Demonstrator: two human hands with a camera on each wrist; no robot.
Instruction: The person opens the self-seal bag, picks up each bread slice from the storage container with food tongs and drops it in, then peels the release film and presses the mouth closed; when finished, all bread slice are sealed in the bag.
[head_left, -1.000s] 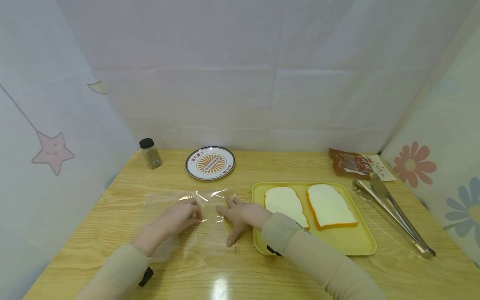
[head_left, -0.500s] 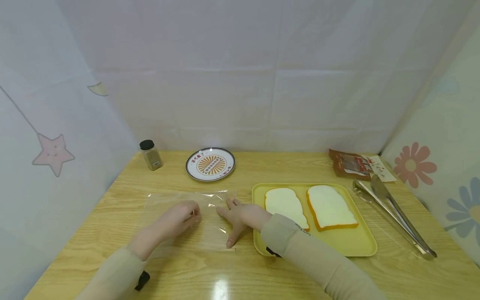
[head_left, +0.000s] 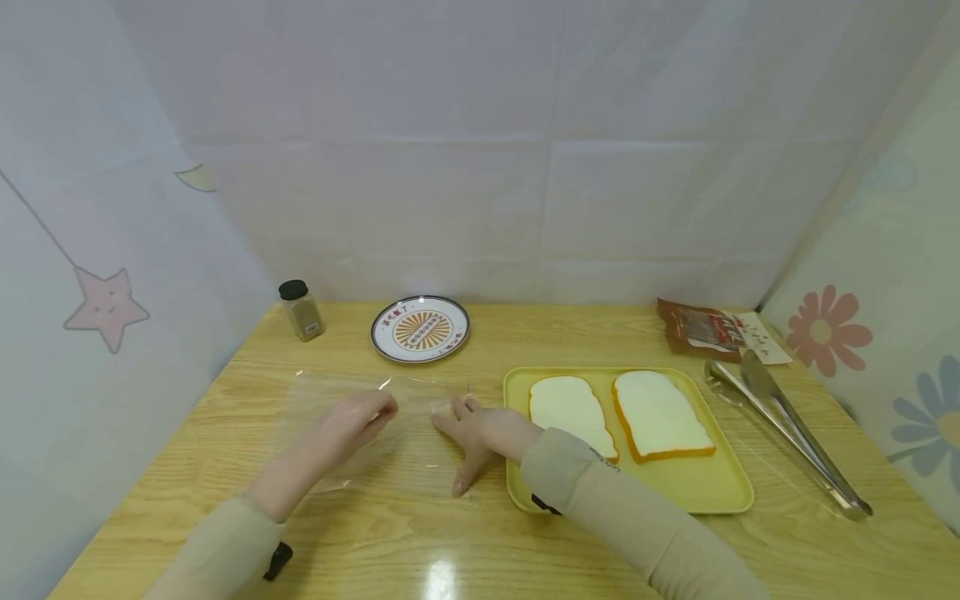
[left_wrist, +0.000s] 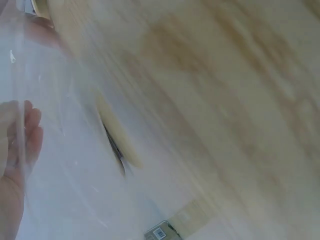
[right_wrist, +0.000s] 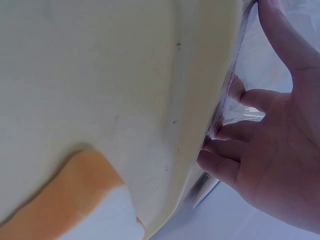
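A thin, see-through plastic sheet [head_left: 408, 450] lies on the table left of the yellow tray, its surface catching glints. My left hand [head_left: 360, 421] is over its middle with fingers curled, pinching the film. In the left wrist view the film spreads across the camera, and the left hand [left_wrist: 20, 135] shows through it at the left edge. My right hand [head_left: 472, 433] presses the sheet's right part with spread fingers, the thumb pointing toward me. In the right wrist view, the right hand's fingertips are right by the tray's rim [right_wrist: 210, 75].
On the yellow tray [head_left: 675, 492] are two bread slices [head_left: 573, 408], the left one partly behind the right wrist. Metal tongs [head_left: 795, 437] lie farther right, below a brown food packet [head_left: 705, 329]. A patterned plate [head_left: 422, 329] and a black-capped jar [head_left: 302, 310] stand at the back.
My left hand has moved slightly up and left, and the plastic's left side has lifted and shifted with it. The right hand has stayed in place.
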